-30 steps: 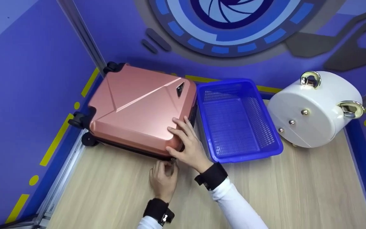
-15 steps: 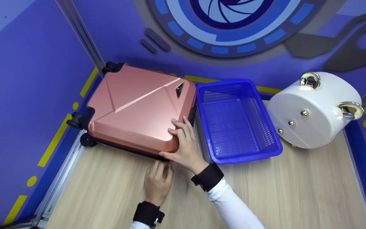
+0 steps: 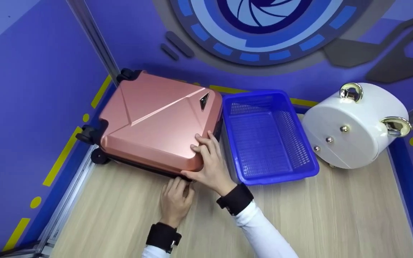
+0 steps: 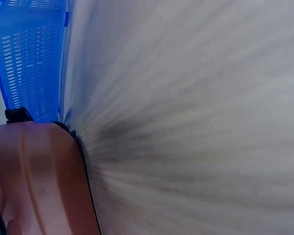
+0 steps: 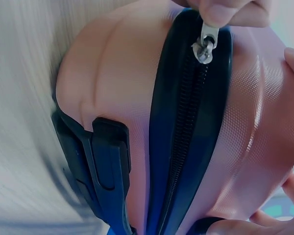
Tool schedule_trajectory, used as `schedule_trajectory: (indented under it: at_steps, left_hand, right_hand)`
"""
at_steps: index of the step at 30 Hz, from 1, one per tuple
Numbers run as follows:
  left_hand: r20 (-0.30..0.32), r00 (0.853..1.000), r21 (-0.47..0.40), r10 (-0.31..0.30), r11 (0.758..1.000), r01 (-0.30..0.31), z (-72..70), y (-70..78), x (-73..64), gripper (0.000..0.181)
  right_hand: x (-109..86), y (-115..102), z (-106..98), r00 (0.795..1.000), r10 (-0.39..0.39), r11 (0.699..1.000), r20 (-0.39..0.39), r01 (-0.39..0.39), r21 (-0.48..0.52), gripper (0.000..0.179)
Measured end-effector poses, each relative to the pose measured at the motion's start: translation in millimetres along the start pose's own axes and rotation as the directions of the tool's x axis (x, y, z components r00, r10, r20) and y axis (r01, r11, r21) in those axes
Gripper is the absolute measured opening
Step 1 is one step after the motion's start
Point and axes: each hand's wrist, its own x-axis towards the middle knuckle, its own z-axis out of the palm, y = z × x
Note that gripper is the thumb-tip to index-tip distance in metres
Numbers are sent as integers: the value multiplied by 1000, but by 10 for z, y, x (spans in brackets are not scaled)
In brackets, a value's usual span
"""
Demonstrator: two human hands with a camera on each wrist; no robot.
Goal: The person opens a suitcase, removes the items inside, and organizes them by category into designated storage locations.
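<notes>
A pink hard-shell suitcase lies flat on the wooden floor at the left. At its near corner my left hand pinches a metal zipper pull, which the right wrist view shows on the black zipper band. The zipper teeth below the slider look meshed. With its fingers spread, my right hand rests on the suitcase's near right corner, thumb along the front edge. The zipper pull is mostly hidden behind the fingers in the head view. Only fingertips show in the left wrist view.
A blue plastic basket stands right beside the suitcase. Farther right lies a white drum-shaped object with gold handles. Blue printed walls bound the floor at the back and sides. Black wheels jut from the suitcase's left end.
My left hand has moved left along the suitcase's front edge with the zipper pull. The right thumb has shifted slightly left, and its hand stays at the corner.
</notes>
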Motion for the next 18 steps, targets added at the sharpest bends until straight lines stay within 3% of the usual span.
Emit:
schedule_trajectory:
  at_steps: [8, 18]
  left_hand:
    - [-41, 999, 33, -5, 999, 6, -70, -131, -16, 15]
    - [-53, 982, 44, -180, 982, 182, -345, -583, 6, 22]
  right_hand:
    - [6, -18, 15, 1000, 4, 1000, 4, -4, 1, 70]
    - [-2, -10, 12, 1000, -9, 1000, -14, 9, 0, 72]
